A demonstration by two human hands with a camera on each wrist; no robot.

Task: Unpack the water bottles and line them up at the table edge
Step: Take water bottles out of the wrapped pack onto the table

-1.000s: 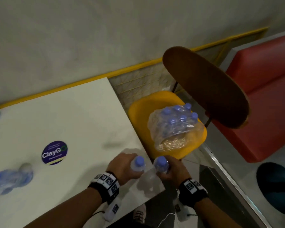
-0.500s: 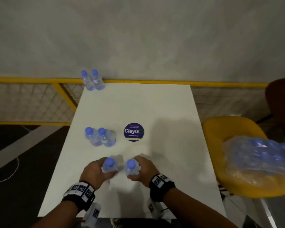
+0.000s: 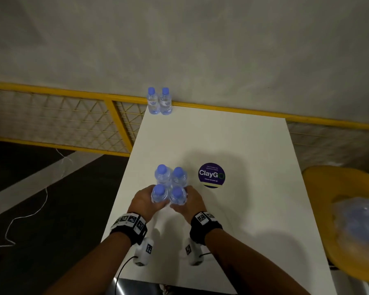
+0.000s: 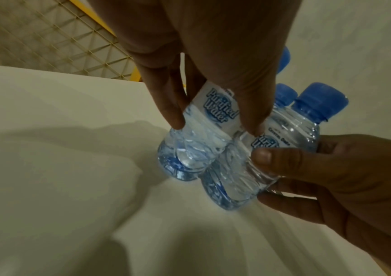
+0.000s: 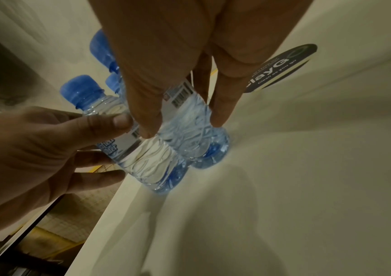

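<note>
Small clear water bottles with blue caps stand on a white table (image 3: 243, 220). My left hand (image 3: 145, 202) grips one bottle (image 3: 158, 195) around its body, and my right hand (image 3: 190, 203) grips another bottle (image 3: 176, 196) beside it. The wrist views show the left-hand bottle (image 4: 196, 149) and the right-hand bottle (image 5: 189, 130) upright and side by side, bases at the tabletop. Directly behind them stand two more bottles (image 3: 162, 174), near the table's left edge. Another pair (image 3: 159, 102) stands at the far left corner. A torn plastic pack of bottles (image 3: 358, 222) lies on a yellow chair (image 3: 337, 184).
A round purple ClayGo sticker (image 3: 211, 175) lies right of the bottle group. A yellow railing with mesh (image 3: 73, 116) runs behind the table in front of a grey wall. The floor drops away left of the table, with a white cable (image 3: 30, 216) on it.
Both hands brought their bottles from the table corner by the chair forward and left, up against the standing pair. My view has swung from the chair to the table.
</note>
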